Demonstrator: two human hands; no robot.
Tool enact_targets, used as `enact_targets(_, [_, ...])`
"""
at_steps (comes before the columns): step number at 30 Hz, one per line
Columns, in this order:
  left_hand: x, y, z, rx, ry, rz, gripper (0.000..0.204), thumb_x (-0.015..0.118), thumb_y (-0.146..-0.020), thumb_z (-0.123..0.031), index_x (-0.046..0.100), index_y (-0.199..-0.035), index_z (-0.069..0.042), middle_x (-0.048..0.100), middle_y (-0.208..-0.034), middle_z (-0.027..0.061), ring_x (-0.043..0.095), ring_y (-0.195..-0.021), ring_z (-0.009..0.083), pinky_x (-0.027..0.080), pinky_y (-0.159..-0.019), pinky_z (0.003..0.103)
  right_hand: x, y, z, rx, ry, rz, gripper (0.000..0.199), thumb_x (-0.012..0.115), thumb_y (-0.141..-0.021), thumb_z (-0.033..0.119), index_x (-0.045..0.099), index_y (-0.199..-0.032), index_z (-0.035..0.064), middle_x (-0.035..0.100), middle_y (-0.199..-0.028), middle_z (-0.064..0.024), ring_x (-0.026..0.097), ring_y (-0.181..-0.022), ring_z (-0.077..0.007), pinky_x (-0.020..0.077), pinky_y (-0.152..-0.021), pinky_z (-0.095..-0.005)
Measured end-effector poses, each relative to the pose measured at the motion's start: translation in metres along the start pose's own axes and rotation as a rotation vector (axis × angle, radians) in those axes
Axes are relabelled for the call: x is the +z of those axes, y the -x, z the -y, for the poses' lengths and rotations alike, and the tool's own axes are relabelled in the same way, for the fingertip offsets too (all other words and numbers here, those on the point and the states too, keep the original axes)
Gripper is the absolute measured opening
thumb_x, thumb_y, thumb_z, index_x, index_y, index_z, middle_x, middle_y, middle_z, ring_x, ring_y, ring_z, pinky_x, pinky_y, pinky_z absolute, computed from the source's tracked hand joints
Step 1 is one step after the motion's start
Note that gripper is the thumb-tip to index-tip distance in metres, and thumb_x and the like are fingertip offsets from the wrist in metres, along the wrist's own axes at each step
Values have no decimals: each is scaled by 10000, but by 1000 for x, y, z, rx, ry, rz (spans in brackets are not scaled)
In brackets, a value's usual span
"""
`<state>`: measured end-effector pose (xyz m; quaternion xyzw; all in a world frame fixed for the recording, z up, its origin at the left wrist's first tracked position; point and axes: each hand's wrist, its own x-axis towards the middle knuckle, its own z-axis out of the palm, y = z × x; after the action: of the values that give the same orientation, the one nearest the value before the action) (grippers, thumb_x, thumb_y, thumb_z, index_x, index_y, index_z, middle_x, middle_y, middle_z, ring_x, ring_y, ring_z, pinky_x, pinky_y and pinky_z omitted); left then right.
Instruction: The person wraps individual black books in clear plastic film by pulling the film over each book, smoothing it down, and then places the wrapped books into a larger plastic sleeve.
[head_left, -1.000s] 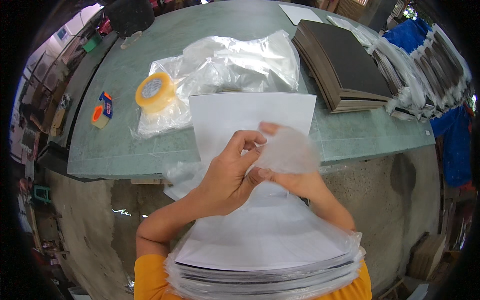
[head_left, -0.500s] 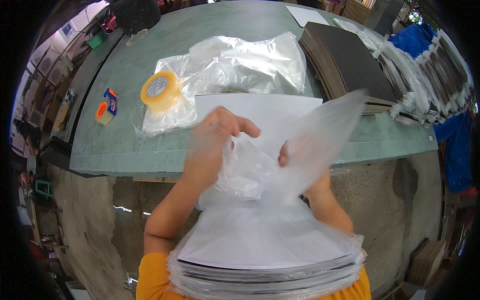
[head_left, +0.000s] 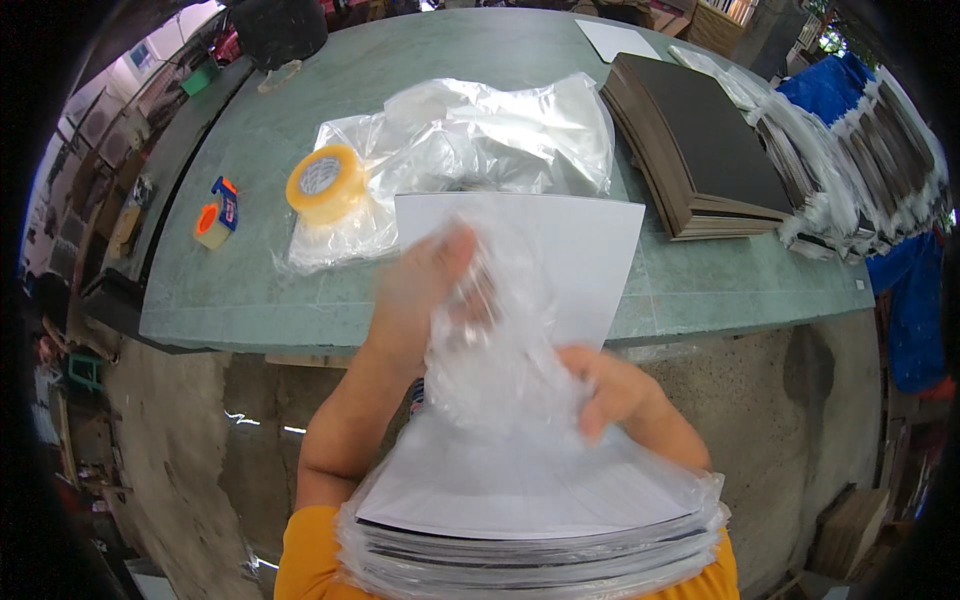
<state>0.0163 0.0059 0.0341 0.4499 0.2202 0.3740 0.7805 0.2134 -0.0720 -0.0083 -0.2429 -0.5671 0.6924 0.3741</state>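
My left hand (head_left: 425, 300) and my right hand (head_left: 612, 392) both grip a clear plastic bag (head_left: 500, 340), crumpled and blurred between them, held over the table's near edge. Behind the bag a white sheet (head_left: 590, 250) lies on the green table (head_left: 250, 290). Just below my hands, close to my body, sits a stack of bagged white-and-dark sheets (head_left: 530, 510) wrapped in clear plastic.
A pile of clear plastic bags (head_left: 470, 140) lies mid-table, with a yellow tape roll (head_left: 325, 183) on it. A small orange and blue tape dispenser (head_left: 217, 212) sits at left. A stack of dark boards (head_left: 700, 140) and rows of bagged items (head_left: 860, 150) stand right.
The plastic bag was a small wad between my fingers, then spread wide, and is now drawn into a bunch between both hands. My left hand has risen slightly.
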Motion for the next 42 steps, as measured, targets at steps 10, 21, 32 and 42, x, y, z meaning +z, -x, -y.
enact_targets(10, [-55,8,4,3,-140,179,207,615,-702,-142,605,-871,-23,602,-811,103,569,-711,211,441,-714,289,-11,6,-21,178,102,595,279,516,-811,238,578,-890,-23,596,-819,-191,583,-771,-273,449,-675,-365])
enact_targets(21, [-32,3,-21,-239,-455,-227,183,530,-812,-194,543,-754,-21,546,-608,64,533,-571,148,429,-557,285,-26,6,49,12,-9,915,134,597,-736,86,585,-809,-26,588,-790,-190,595,-784,-294,496,-684,-357])
enact_targets(32, [-81,40,26,327,-2197,354,132,540,-734,-175,537,-740,-43,573,-696,105,557,-623,183,411,-511,324,-15,13,63,281,2033,312,140,520,-719,129,573,-777,13,583,-748,-154,576,-753,-250,442,-737,-405])
enact_targets(42, [-14,43,6,-156,-1887,634,137,515,-702,-140,524,-713,-4,564,-640,142,586,-548,218,464,-470,345,-43,16,21,31,2225,-46,201,544,-683,123,610,-863,60,602,-825,-111,563,-830,-251,367,-887,-425])
